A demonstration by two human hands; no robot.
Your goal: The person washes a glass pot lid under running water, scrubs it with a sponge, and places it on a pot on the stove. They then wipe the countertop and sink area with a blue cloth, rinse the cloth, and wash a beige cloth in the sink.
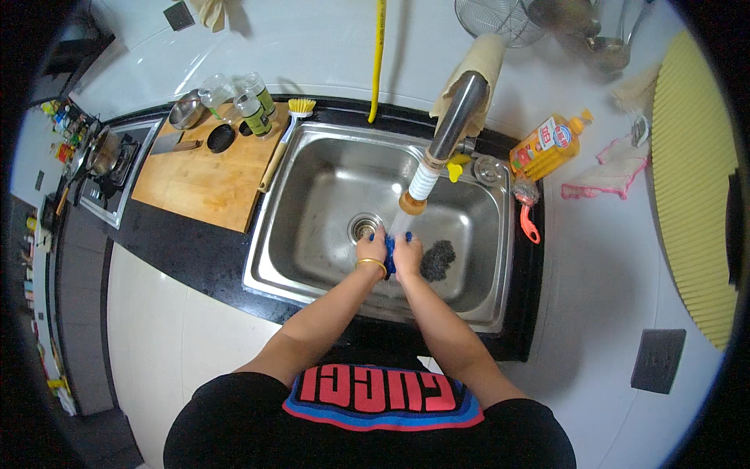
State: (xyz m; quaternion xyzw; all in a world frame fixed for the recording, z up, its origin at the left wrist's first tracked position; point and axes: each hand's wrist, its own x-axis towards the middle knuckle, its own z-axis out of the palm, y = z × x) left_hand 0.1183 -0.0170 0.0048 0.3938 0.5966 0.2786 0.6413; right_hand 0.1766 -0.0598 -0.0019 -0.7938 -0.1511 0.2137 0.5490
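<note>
Both hands are low in a stainless steel sink (304, 193), under water running from a faucet (423, 180). Between them is a blue cloth or scrubber (391, 255), gripped from its left side by my left hand (371, 252) and from its right by my right hand (408, 256). Its exact kind is hard to tell, as my fingers cover much of it. To the right of my right hand, a dark steel-wool-like scouring pad (438, 260) lies on the sink bottom. The drain (364, 227) is just beyond my left hand.
Left of the sink, a wooden cutting board (199, 187) bears a cleaver (173, 144), a metal bowl (187, 111), glass jars (253, 111) and a black lid (221, 138). A dish brush (287, 138) leans along its edge. An orange detergent bottle (548, 146) and handled scrubber (527, 211) stand right.
</note>
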